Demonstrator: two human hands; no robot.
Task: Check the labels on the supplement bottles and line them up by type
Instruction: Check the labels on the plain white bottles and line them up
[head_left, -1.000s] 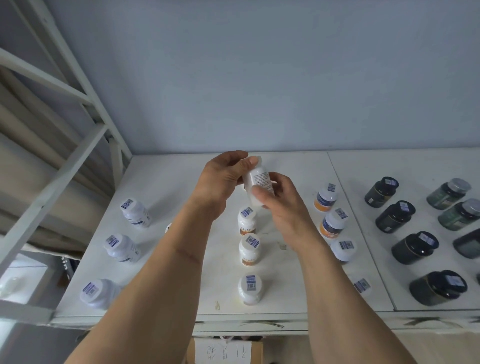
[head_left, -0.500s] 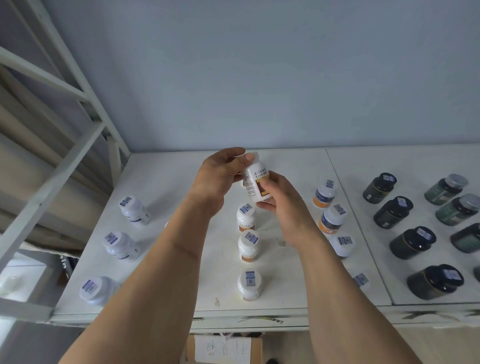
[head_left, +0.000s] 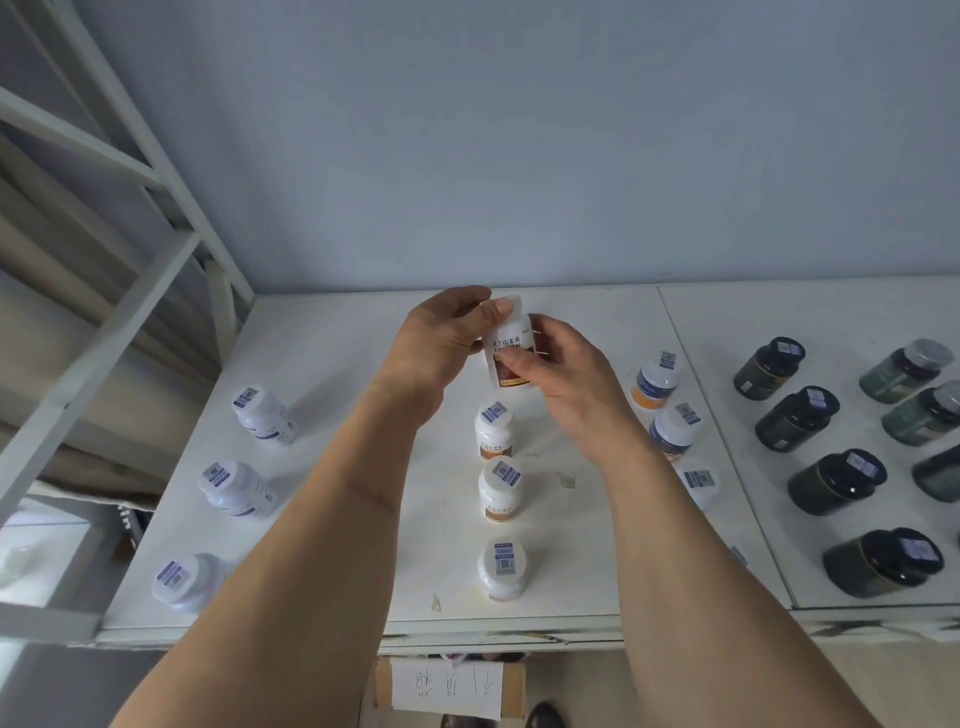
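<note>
Head view: flat white tabletop (head_left: 332, 364) carries rows of white and dark supplement bottles; above its far middle, left hand (head_left: 441, 343) and right hand (head_left: 566, 374) both grip one small white plastic bottle with brown-orange label (head_left: 511, 358), raised upright, label facing the camera

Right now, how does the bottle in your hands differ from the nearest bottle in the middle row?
The held bottle is lifted off the table, gripped by both the left hand and right hand; the nearest middle-row bottle stands untouched. The held bottle shows its side label; the nearest shows mainly its stickered cap. Both are white.
</note>
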